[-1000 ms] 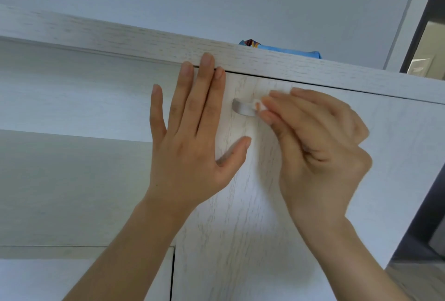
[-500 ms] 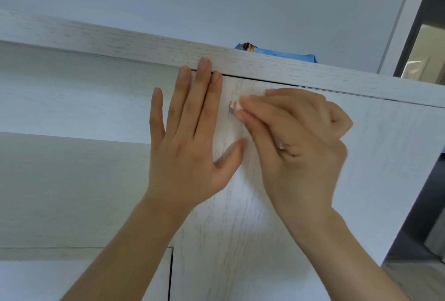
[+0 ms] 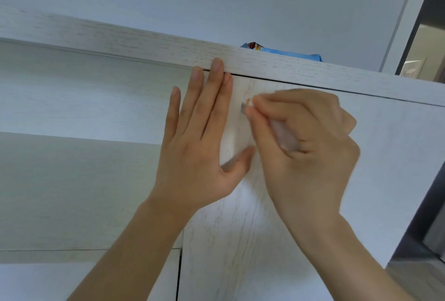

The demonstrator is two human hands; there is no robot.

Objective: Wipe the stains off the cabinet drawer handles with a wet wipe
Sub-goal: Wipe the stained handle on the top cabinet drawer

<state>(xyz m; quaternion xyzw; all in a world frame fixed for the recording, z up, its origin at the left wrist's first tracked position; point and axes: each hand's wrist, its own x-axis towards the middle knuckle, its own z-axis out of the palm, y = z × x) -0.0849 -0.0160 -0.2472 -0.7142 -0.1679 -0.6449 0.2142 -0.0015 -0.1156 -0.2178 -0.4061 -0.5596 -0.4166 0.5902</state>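
A white wood-grain drawer front (image 3: 385, 156) fills the right half of the head view. Its small metal handle (image 3: 243, 107) shows only at its left end; my right hand (image 3: 305, 146) covers everything else. That hand is pinched on a folded white wet wipe (image 3: 283, 135), pressing its tip against the handle. My left hand (image 3: 199, 146) lies flat on the drawer front just left of the handle, fingers spread, holding nothing. Its fingertips reach the cabinet's top edge.
The cabinet's top board (image 3: 120, 40) runs across the view, with a blue packet (image 3: 284, 52) lying on it. Open shelves (image 3: 72, 180) are to the left. A lower door seam (image 3: 178, 274) is below. A dark doorway (image 3: 428, 48) stands at the right.
My right hand has slid the wipe leftward along the handle, from near its middle to its left end. The left hand has stayed flat in place.
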